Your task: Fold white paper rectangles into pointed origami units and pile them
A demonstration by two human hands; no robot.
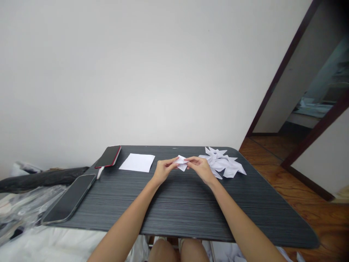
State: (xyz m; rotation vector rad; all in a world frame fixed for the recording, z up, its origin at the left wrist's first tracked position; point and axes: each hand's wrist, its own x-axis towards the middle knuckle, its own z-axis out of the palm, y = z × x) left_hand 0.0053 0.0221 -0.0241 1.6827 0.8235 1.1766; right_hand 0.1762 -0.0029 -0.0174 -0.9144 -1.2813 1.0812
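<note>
A small folded piece of white paper [182,166] is held up between my two hands above the dark table. My left hand [164,169] pinches its left edge with thumb and fingers. On the opposite edge, my right hand [200,168] grips it the same way. Part of the paper is hidden behind the fingertips. Just beyond my right hand lies a pile of folded white paper pieces [230,165] with pointed corners. To the left of my left hand, white paper sheets [137,162] lie flat, apart from the hand.
The dark wood-grain table [188,207] stands against a white wall. On its left side are a red-edged phone [109,156] with a white cable plug [100,172] and a larger dark phone [70,199]. Plastic-wrapped things [32,203] lie left of the table; a doorway opens at right.
</note>
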